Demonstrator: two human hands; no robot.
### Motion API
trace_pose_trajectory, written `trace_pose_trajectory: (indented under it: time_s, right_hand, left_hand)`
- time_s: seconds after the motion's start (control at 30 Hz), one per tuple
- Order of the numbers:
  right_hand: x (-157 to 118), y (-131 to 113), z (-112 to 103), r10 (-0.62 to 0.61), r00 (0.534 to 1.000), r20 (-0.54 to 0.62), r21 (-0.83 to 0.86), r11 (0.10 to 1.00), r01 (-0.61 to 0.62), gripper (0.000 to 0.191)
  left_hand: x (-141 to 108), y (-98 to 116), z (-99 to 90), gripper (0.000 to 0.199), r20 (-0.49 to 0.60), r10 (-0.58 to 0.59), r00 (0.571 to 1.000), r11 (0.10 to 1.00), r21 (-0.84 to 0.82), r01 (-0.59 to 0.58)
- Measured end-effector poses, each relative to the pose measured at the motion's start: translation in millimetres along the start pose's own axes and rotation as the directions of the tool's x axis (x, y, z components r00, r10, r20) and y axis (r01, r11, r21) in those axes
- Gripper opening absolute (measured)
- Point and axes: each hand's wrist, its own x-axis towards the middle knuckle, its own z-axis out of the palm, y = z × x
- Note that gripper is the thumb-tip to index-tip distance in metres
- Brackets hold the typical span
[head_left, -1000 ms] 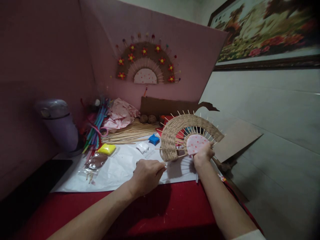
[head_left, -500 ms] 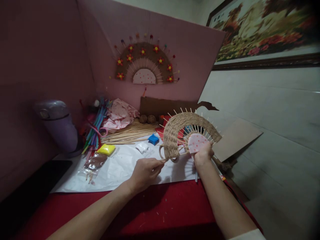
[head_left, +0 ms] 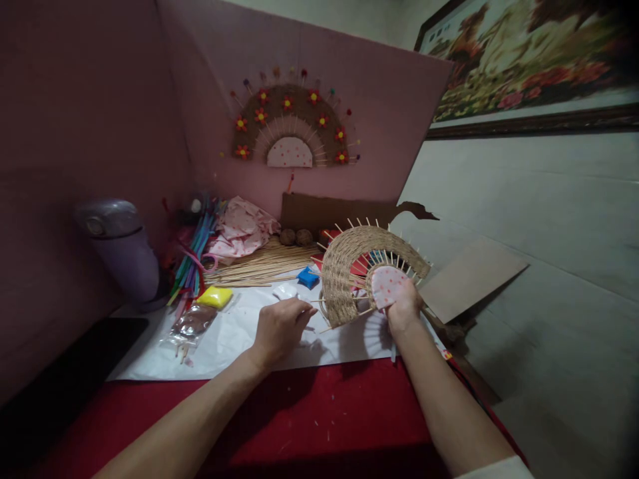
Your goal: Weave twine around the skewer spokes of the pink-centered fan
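The fan (head_left: 339,279) is held up over the white sheet (head_left: 219,359), at two o'clock from the left hand (head_left: 280,329). The right hand (head_left: 405,310) is closed on the lower edge of its dotted centre (head_left: 387,286), a sound anchor. The left's thumb and fingertips are pinched together beside the sticks (head_left: 326,329) jutting out at the fan's eight o'clock (whether they have hold of a thread or stick end, I cannot tell). Good work here calls for a steady centre, light, even tension and no sideways push, since such thin sticks probably snap easily.
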Motion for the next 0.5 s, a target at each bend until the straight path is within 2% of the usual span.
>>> trace_pose_trajectory:
  time_s: [0.13, 0.5]
  right_hand:
    - [-6.4, -5.7, -0.1, -0.019, 0.995, -0.101, -0.051, 0.999, 0.014, 0.029]
    - [-12.8, -9.8, -2.0, -0.068, 0.985, -0.162, -0.122, 0.991, 0.048, 0.020]
  left_hand:
    - [1.1, -3.5, -2.4, 0.023, -0.070, 0.082, 0.994, 0.995, 0.065, -0.078]
    - [5.4, -5.5, -10.5, 0.021, -0.124, 0.191, 0.974, 0.975, 0.138, -0.173]
